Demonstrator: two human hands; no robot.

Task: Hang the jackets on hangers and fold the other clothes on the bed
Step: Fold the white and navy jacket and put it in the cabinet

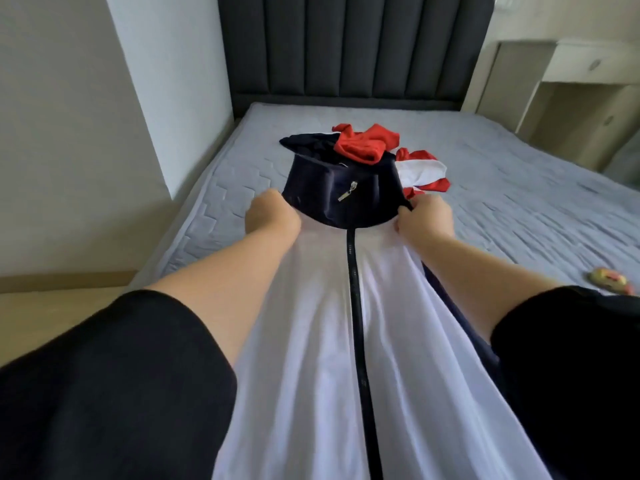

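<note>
A person's left hand [273,216] and right hand [427,218] each clutch a shoulder of a white-and-navy zip jacket [311,323]. It is stretched from the bottom of the frame up to its centre, over a grey quilted bed [519,188]. Just beyond its navy collar lie a crumpled red garment [363,142] and, to the right, a red-and-white garment [424,169], below the dark padded headboard [346,46] at top centre.

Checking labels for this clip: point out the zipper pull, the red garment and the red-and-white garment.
zipper pull [347,192]: head view, its metal tab.
red garment [360,143]: head view, middle of the crumpled cloth.
red-and-white garment [420,169]: head view, its white panel.
</note>
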